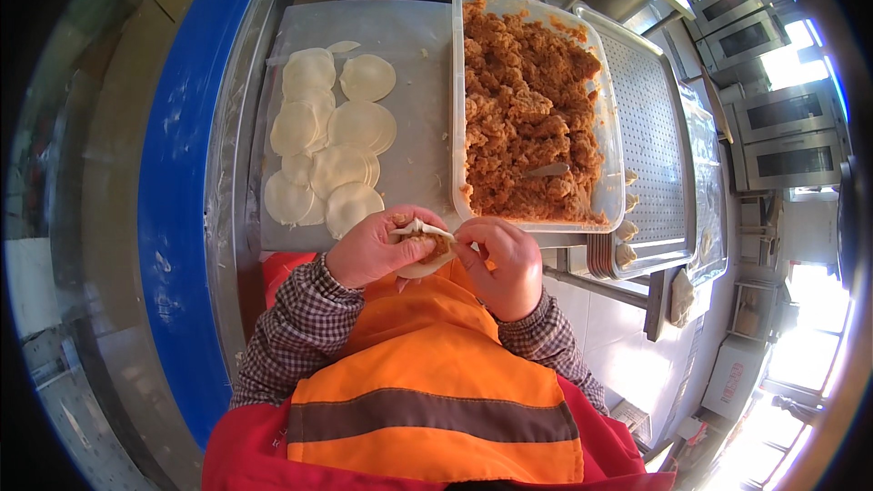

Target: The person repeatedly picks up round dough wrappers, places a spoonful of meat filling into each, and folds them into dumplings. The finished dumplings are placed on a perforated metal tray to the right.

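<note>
Pale curved dough wrapper (426, 269) | coarse brown filling (439, 244) | left hand (371, 250) cupping | right hand (502, 264) apparently pinching rim

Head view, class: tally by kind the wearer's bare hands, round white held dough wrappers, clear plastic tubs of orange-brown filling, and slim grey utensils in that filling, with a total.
Bare left hand and bare right hand: 2
Held white dough wrapper: 1
Clear plastic tub: 1
Slim grey utensil: 1
Total: 5

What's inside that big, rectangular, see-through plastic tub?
The tub holds lumpy reddish-brown filling. A slim grey tool shows on top, perhaps partly buried. The filling covers the tub's bottom, so I can't see that.
</note>
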`<act>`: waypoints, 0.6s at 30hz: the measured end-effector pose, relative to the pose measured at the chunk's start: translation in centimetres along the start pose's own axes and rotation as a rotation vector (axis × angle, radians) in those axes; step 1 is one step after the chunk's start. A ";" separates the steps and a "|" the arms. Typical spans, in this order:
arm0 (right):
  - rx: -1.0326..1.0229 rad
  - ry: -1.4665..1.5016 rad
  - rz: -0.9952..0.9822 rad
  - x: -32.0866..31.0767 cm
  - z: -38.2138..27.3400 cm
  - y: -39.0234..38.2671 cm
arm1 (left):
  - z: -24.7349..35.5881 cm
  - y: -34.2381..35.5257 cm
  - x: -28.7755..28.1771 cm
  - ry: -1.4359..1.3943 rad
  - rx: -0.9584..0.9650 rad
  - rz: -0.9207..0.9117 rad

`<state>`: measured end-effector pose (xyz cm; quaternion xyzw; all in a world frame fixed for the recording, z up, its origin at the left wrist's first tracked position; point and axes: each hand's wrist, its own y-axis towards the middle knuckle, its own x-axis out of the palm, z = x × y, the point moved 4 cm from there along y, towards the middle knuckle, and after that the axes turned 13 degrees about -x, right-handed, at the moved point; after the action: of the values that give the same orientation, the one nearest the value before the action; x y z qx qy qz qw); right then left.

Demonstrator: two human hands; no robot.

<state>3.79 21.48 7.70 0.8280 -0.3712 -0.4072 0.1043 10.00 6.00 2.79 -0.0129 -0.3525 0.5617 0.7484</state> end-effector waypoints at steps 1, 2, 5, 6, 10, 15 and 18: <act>-0.010 0.018 0.014 0.1 -0.1 0.1 | -0.2 0.1 0.0 0.017 -0.011 0.026; -0.019 0.036 0.028 0.1 -0.4 0.2 | -0.4 0.2 0.1 0.034 -0.022 0.052; 0.287 0.284 0.055 0.6 0.6 -0.1 | 0.1 -0.1 0.7 0.174 -0.089 0.169; 0.441 0.400 0.059 0.8 1.0 -0.4 | 0.3 -0.3 0.8 0.234 -0.115 0.219; 0.180 0.105 -0.044 0.3 0.2 -0.1 | -0.3 0.9 0.4 0.404 0.046 0.174; 0.095 0.030 -0.040 0.4 -0.2 0.5 | 0.9 0.7 1.2 0.519 0.011 0.158; 0.067 -0.047 -0.005 0.0 0.1 0.0 | 0.4 0.6 0.2 0.081 -0.101 -0.033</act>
<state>3.72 21.49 7.56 0.8222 -0.3849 -0.4140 0.0667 9.32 6.25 3.01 -0.0673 -0.3500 0.5298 0.7696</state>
